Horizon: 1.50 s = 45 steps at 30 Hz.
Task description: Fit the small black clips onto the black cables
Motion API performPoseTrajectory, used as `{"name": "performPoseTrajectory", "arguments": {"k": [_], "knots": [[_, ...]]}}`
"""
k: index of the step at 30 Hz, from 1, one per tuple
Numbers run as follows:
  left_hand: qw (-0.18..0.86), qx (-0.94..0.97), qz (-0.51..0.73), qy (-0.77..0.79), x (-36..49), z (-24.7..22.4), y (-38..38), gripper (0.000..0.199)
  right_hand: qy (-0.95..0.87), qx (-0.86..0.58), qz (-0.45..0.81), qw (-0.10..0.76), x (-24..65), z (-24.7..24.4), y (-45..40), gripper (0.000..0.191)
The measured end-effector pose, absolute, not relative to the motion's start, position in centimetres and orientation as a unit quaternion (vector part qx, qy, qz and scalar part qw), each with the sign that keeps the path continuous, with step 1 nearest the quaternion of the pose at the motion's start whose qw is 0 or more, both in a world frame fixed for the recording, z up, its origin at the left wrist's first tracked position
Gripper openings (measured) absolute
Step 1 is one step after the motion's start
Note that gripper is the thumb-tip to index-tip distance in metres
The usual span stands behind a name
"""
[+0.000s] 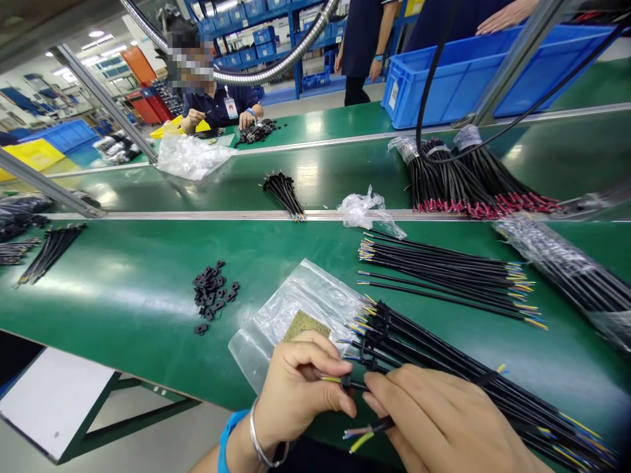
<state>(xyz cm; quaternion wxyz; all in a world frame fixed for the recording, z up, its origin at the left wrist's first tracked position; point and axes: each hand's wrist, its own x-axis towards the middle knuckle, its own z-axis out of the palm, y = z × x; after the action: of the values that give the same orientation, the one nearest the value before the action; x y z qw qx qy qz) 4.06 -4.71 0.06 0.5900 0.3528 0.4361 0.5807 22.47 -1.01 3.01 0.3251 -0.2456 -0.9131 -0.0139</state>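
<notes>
In the head view my left hand (pixel 296 381) pinches a small black plastic piece (pixel 346 383) between thumb and fingertips, at the end of a black cable with a yellow-green wire showing. My right hand (pixel 438 414) is closed on the same cable just beside that piece. A second cable end (pixel 372 428), with bare-ended coloured wires, sticks out from under my right fingers. Beyond my hands lies a bundle of black cables (pixel 434 341), several with black pieces near their ends. A pile of loose black plastic pieces (pixel 211 292) sits to the left.
A clear plastic bag (pixel 280 309) with a brownish pad (pixel 306 325) lies by my left hand. More cables (pixel 444 266) lie behind, a wrapped bundle (pixel 566 276) at right. Across the ledge are red-tipped cables (pixel 468 174), a blue crate (pixel 444 82) and a seated co-worker (pixel 221 105).
</notes>
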Motion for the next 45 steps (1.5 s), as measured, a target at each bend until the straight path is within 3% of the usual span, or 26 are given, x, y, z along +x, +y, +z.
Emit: {"name": "performPoseTrajectory", "arguments": {"k": [6,11,16,25,28,32,36,41,43,45], "knots": [[0.526,0.465,0.518,0.489,3.8,0.8,-4.6,0.02,-0.916,-0.248,0.07,0.309,22.2,2.5,-1.3,0.037],[0.558,0.41,0.521,0.499,4.2,0.3,-4.7,0.016,-0.906,-0.249,0.1,0.328,22.2,2.7,-0.8,0.032],[0.574,0.379,0.527,0.498,4.3,-0.3,-4.5,0.017,-0.92,-0.242,0.146,0.272,22.6,2.9,0.0,0.027],[0.444,0.541,0.482,0.526,4.9,-0.2,-4.7,0.007,-0.933,-0.258,0.078,0.237,23.6,3.7,-0.1,0.028],[0.432,0.56,0.476,0.523,5.3,-0.2,-4.5,0.016,-0.935,-0.281,0.065,0.204,25.0,3.7,0.5,0.028],[0.422,0.512,0.493,0.562,3.7,-0.4,-4.0,0.052,-0.926,-0.349,-0.005,0.144,26.7,3.1,2.4,0.024],[0.263,0.524,0.459,0.668,-2.0,-0.3,-3.8,0.03,-0.915,-0.403,0.005,0.029,26.3,2.4,4.0,0.017],[-0.005,0.532,0.224,0.817,-12.0,-0.7,-4.9,0.039,-0.895,-0.44,0.065,-0.03,25.4,2.3,5.0,0.01],[-0.051,0.54,0.114,0.832,-15.1,-1.1,-5.5,0.044,-0.89,-0.448,0.084,-0.022,25.6,2.3,5.2,0.009],[-0.024,0.522,0.063,0.85,-16.8,-1.5,-6.0,0.044,-0.887,-0.452,0.095,0.0,26.1,2.3,5.4,0.01]]}}
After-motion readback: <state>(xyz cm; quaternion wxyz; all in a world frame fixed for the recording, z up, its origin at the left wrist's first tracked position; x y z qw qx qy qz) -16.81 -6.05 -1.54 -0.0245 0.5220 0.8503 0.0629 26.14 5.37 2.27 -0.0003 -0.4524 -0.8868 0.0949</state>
